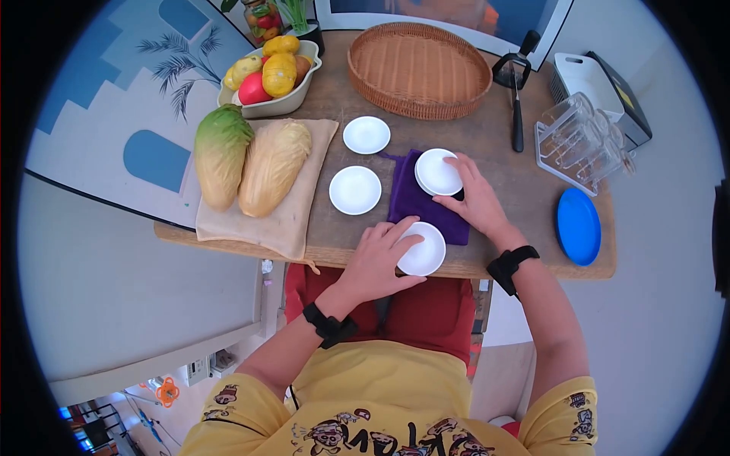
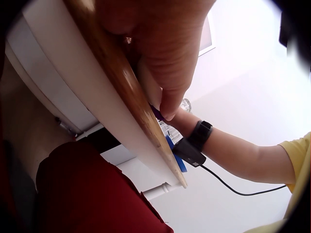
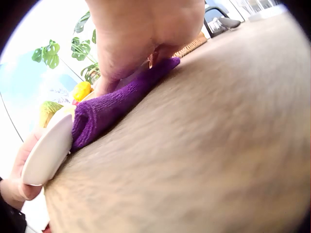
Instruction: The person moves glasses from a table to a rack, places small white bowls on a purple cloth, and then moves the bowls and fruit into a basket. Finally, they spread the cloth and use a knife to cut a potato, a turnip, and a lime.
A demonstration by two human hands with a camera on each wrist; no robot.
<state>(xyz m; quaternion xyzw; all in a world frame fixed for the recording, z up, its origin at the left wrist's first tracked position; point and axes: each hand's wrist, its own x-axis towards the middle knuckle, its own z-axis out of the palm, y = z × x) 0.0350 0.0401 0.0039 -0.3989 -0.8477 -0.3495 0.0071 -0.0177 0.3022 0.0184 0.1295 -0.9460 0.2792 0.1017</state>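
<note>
My left hand (image 1: pixel 378 260) grips a small white dish (image 1: pixel 427 251) by its rim at the table's front edge. The right wrist view shows that same dish (image 3: pixel 47 150) tilted, beside the folded purple cloth (image 3: pixel 109 109). My right hand (image 1: pixel 480 199) holds the rim of a white dish (image 1: pixel 439 172), thumb on the near side and fingers on the far side. That dish sits on another, stacked over the purple cloth (image 1: pixel 407 209). Two more white dishes, one nearer (image 1: pixel 355 190) and one farther (image 1: pixel 366 134), stand left of the cloth.
Two cabbages, one green-topped (image 1: pixel 222 156) and one pale (image 1: pixel 275 167), lie on a beige cloth (image 1: pixel 319 152) at left. Behind are a produce bowl (image 1: pixel 293 102) and a round wicker tray (image 1: pixel 418 72). A blue plate (image 1: pixel 579 226) and glass rack (image 1: pixel 566 163) stand right.
</note>
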